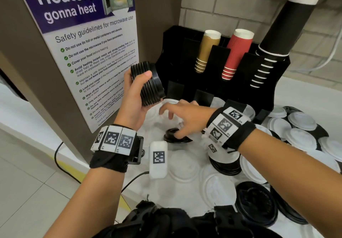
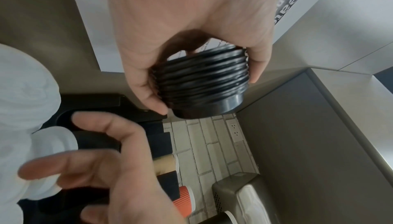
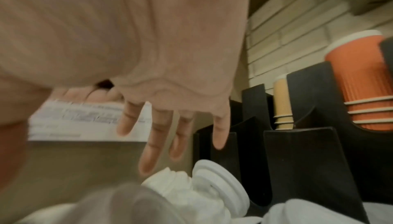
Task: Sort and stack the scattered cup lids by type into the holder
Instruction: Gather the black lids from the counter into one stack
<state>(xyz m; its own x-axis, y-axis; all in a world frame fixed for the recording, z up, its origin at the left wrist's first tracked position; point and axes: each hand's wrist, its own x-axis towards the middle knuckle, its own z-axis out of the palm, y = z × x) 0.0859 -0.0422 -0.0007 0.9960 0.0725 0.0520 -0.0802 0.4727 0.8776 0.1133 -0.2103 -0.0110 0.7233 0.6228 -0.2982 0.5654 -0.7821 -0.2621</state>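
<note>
My left hand (image 1: pixel 142 91) grips a tall stack of black lids (image 1: pixel 148 82), held tilted in the air in front of the black holder (image 1: pixel 174 39). The left wrist view shows thumb and fingers curled round the same stack (image 2: pixel 202 83). My right hand (image 1: pixel 170 123) reaches low over the white lids (image 1: pixel 185 165) on the counter, fingers spread and straight (image 3: pixel 149 143). Its thumb lies against a single black lid (image 1: pixel 174 137) resting among them. Whether it presses the lid I cannot tell. White lids (image 3: pixel 219 177) lean against the holder's front slots.
The holder carries brown cups (image 1: pixel 207 50), red cups (image 1: pixel 236 52) and black cups (image 1: pixel 281 32). More white lids (image 1: pixel 299 126) and black lids (image 1: pixel 257 202) are heaped to the right. A white tagged block (image 1: pixel 158 159) with a cable lies near the counter edge. A poster panel (image 1: pixel 96 52) stands to the left.
</note>
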